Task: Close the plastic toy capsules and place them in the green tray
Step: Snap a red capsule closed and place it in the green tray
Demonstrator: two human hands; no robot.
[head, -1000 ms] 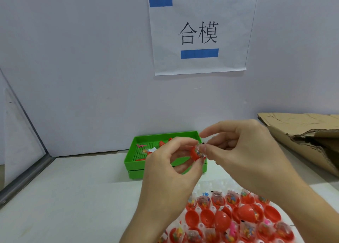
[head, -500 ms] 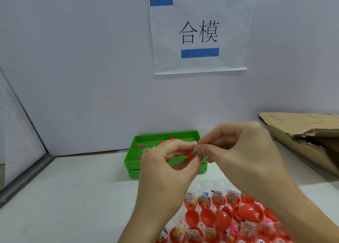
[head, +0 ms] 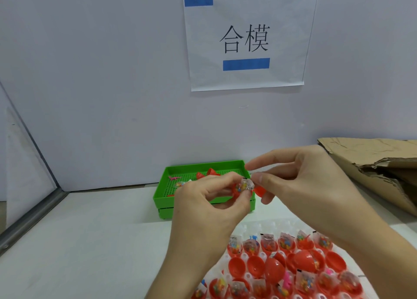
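1. Head view: the left hand (head: pixel 209 199) pinches an open red capsule half (head: pixel 239 189) holding a toy packet; the right hand (head: pixel 300 183) grips another red half (head: pixel 259 190) beside it.
2. The green tray (head: pixel 180 196) sits just behind both hands on the desk (head: pixel 90 242).

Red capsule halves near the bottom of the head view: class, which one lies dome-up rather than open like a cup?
The red half in the second row, right of centre, under the right forearm. It shows a smooth rounded back; its neighbours show hollow insides or toy packets.
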